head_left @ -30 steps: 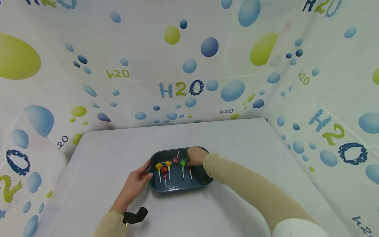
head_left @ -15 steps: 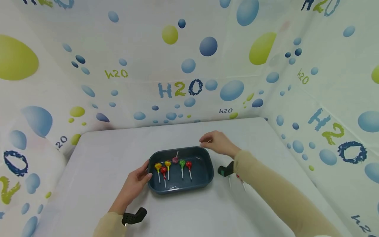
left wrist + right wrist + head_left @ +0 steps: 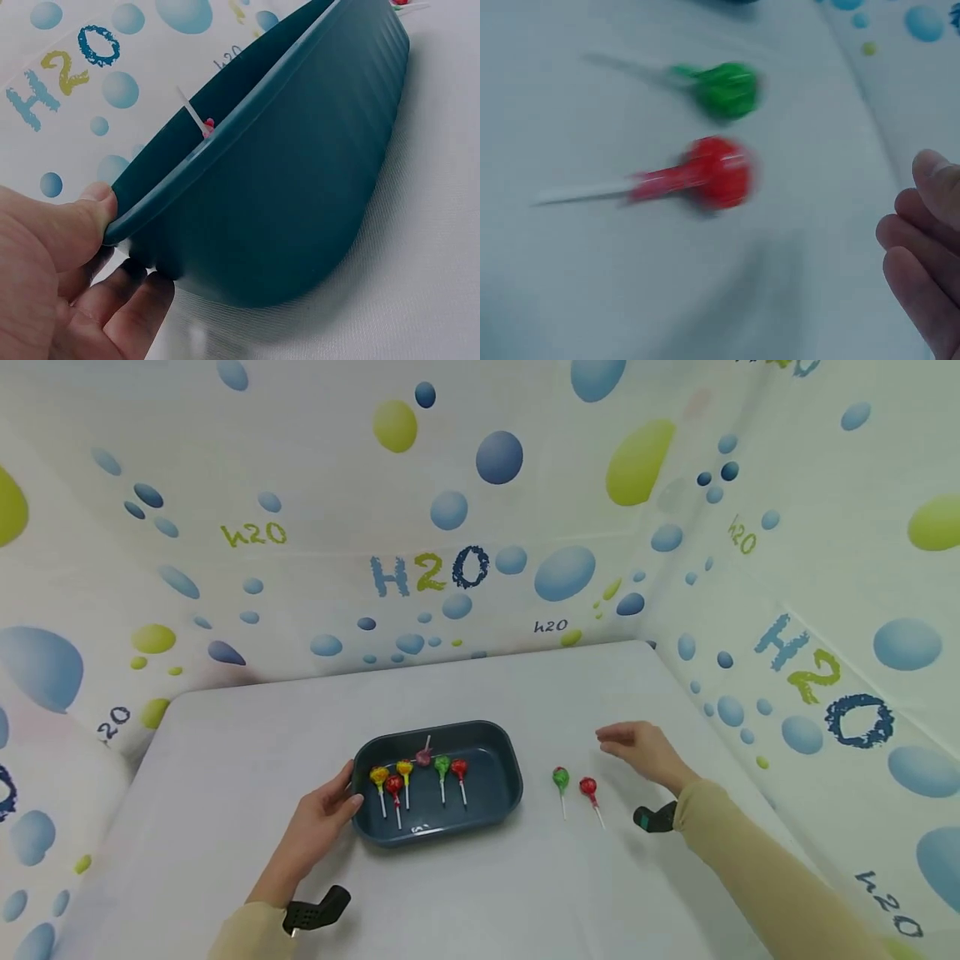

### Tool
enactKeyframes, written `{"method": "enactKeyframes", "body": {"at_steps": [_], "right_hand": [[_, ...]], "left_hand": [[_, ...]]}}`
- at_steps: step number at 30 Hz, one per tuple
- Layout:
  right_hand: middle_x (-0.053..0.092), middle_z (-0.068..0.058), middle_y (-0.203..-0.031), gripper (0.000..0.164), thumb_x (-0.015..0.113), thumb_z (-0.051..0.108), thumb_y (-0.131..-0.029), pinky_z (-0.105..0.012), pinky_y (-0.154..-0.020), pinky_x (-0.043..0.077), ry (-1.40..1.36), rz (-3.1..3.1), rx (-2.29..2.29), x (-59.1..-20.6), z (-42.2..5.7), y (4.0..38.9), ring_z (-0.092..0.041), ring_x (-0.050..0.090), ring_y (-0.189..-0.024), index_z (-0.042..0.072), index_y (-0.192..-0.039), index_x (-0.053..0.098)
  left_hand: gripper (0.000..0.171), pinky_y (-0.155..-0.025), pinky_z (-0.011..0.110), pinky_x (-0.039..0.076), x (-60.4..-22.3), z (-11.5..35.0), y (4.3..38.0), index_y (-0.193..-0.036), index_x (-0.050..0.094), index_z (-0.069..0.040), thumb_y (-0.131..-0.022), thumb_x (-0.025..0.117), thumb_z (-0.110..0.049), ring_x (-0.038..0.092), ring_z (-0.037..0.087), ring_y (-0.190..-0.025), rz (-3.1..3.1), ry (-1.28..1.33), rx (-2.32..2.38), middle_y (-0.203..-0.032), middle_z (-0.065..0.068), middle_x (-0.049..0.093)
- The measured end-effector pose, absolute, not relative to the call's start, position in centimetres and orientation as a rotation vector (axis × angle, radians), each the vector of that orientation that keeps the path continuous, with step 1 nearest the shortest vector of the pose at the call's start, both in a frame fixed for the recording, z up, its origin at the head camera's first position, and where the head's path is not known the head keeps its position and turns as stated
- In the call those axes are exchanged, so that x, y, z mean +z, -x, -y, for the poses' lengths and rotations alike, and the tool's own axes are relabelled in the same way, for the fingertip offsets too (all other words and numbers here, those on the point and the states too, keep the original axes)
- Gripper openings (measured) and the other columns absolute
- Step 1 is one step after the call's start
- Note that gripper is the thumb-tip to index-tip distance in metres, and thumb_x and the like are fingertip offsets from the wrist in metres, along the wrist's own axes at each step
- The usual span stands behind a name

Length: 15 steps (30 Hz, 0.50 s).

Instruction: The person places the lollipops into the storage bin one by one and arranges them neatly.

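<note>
My left hand [image 3: 318,822] grips the left end of a dark blue tray [image 3: 450,833], thumb over the rim and fingers against the outer wall in the left wrist view. Inside the tray lie several wrapped lollipops: two yellow, two red, a green lollipop [image 3: 442,766], and a purple lollipop [image 3: 423,757] with its stick pointing away. My right hand [image 3: 641,752] is over the table right of the tray, fingers loosely bent, with nothing seen in them. Just left of it on the table lie a green lollipop [image 3: 560,779] and a red lollipop [image 3: 588,787], blurred in the right wrist view.
A white cloth covers the table [image 3: 465,902]. Behind and at both sides hangs a white curtain [image 3: 337,460] printed with bubbles and H2O lettering. A dark wrist camera [image 3: 318,910] is strapped to the left wrist, and another camera [image 3: 655,817] to the right.
My right hand has left the tray's right side and moved right, past its far right corner, uncovering the red lollipop inside and two on the table. My left hand stays on the tray.
</note>
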State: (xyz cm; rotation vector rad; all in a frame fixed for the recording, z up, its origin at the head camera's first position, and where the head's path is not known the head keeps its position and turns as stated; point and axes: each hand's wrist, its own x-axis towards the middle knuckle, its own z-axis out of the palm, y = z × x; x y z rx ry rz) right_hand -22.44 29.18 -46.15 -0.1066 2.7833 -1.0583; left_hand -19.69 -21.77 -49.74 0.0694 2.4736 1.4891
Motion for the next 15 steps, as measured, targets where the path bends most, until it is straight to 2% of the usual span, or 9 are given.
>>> {"method": "enactKeyframes", "body": {"at_steps": [6,15], "right_hand": [[0.072,-0.015,-0.128,0.032,0.068,0.013,-0.098,-0.047,-0.102,0.058,0.176,-2.727,-0.999,-49.6,-28.3,20.2,-0.034,0.067,-0.120,0.004,-0.128,0.070],[0.075,-0.011,-0.122,0.028,0.071,0.013,-0.095,-0.048,-0.100,0.058,0.204,-2.795,-0.882,-50.4,-27.5,19.6,-0.029,0.069,-0.114,0.008,-0.123,0.074]], "left_hand": [[0.067,-0.108,0.038,0.045,-49.6,21.7,19.6,-0.163,0.023,-0.010,-0.105,0.057,-0.013,0.040,0.037,-0.149,-2.449,-0.056,1.505,-0.167,0.018,0.027],[0.067,-0.109,0.038,0.043,-49.3,21.4,19.6,-0.163,0.022,-0.009,-0.105,0.056,-0.011,0.039,0.037,-0.150,-2.432,-0.048,1.509,-0.168,0.018,0.026]]}}
